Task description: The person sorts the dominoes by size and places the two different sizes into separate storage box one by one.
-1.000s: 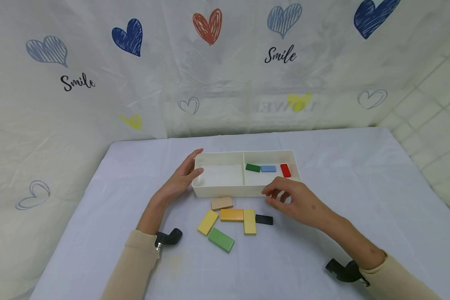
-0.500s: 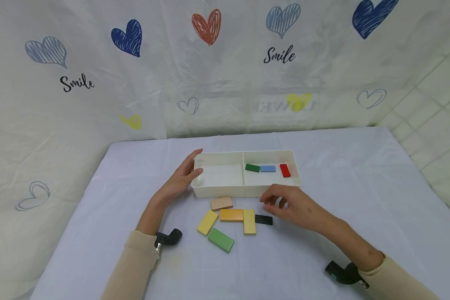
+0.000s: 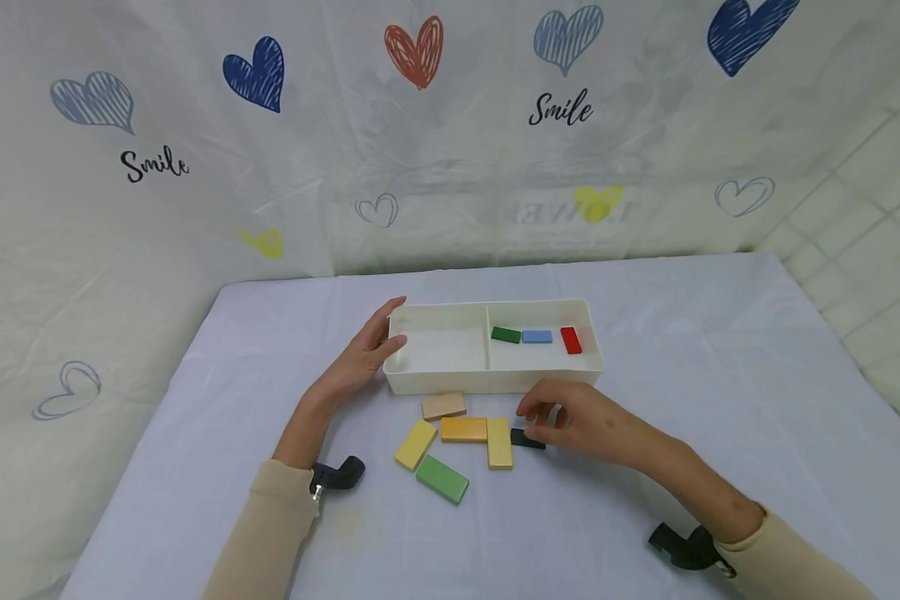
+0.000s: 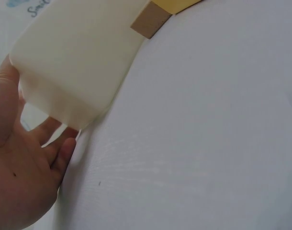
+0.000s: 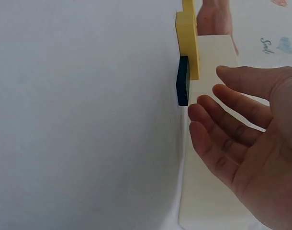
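In the head view, the two-compartment white box (image 3: 457, 382) stands on the table with green, blue and red blocks in its right side. My left hand (image 3: 363, 350) grips its left end, thumb over the rim; the left wrist view shows fingers against the end wall (image 4: 52, 100). My right hand (image 3: 581, 421) hovers in front of the box, fingers loosely bent around nothing, thumb tip overlapping the black block (image 3: 519, 438) in the head view. In the right wrist view, fingers and thumb are apart and the dark block (image 5: 183, 84) lies just beyond the fingertips.
Beside the black block lie a yellow block (image 3: 499, 444) and an orange block (image 3: 463, 430). A tan block (image 3: 443, 407) touches the box's front. Another yellow block (image 3: 416, 445) and a light green block (image 3: 442, 480) lie nearer me. A patterned cloth hangs behind the table.
My right hand has lowered from the box's front rim toward the black block. My left hand and the box have stayed in place.
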Demonstrator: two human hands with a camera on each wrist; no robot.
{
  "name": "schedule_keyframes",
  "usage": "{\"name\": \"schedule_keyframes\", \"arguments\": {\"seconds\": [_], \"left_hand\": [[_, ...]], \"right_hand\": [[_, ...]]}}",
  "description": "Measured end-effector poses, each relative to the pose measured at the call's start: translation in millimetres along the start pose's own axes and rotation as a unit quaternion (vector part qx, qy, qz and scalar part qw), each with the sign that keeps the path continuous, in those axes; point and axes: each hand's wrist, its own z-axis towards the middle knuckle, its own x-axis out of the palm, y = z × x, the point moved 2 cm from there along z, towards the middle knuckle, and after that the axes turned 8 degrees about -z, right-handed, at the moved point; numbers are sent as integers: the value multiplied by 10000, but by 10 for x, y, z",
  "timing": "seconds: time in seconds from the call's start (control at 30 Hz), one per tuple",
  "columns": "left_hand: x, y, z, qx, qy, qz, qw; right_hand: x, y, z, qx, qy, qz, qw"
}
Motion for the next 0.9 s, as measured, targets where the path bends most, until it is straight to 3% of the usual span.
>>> {"name": "schedule_keyframes", "arguments": {"seconds": [0.9], "left_hand": [[-20, 3, 5, 62, 70, -44, 9999]], "right_hand": [[74, -6, 29, 131, 451, -342, 9983]]}}
